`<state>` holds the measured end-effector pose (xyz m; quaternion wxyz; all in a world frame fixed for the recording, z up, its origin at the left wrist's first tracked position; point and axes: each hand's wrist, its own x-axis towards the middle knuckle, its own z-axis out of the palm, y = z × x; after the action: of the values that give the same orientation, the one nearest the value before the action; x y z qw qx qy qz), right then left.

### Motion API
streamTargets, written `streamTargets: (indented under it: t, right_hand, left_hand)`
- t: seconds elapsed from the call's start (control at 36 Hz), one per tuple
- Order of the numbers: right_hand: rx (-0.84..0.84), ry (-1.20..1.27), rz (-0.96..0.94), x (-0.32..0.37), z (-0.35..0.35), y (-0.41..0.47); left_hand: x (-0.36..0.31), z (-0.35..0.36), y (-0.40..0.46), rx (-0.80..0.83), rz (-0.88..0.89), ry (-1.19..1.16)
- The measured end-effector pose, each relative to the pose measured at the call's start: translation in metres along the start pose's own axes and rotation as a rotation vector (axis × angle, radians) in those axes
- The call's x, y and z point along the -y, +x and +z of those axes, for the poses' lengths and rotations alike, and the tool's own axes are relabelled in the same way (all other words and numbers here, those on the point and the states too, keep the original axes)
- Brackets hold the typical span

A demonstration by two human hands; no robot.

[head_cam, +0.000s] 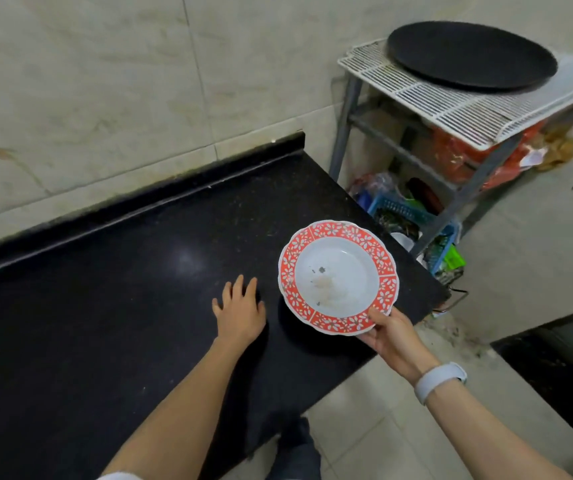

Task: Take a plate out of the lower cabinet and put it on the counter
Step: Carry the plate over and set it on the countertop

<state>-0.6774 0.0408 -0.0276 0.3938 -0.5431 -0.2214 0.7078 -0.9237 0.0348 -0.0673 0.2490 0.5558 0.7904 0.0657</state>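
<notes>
A white plate [337,276] with a red flowered rim and a few stains in its well hangs just above the right end of the black stone counter [132,271]. My right hand [390,336] holds it by the near edge, thumb on the rim, with a pale band on the wrist. Its shadow falls on the counter below it. My left hand [240,308] lies flat on the counter to the left of the plate, fingers spread and holding nothing. The lower cabinet is out of view.
A grey metal rack [427,161] stands right of the counter, with a white wire shelf [451,102] on top bearing a round black tray [472,53]. Red bags and a blue basket [413,216] sit under it. A tiled wall backs the counter. A dark ledge [562,358] lies at the right.
</notes>
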Motion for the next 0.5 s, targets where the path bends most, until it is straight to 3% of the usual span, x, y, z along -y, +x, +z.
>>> streamTargets:
  t: [0.28, 0.5]
  right_hand:
    - [0.02, -0.032, 0.066, 0.067, 0.036, 0.104]
    - [0.073, -0.035, 0.119, 0.107, 0.068, 0.192]
  left_hand:
    - [-0.024, -0.012, 0.118, 0.011, -0.036, 0.032]
    - [-0.037, -0.001, 0.171, 0.011, -0.174, 0.065]
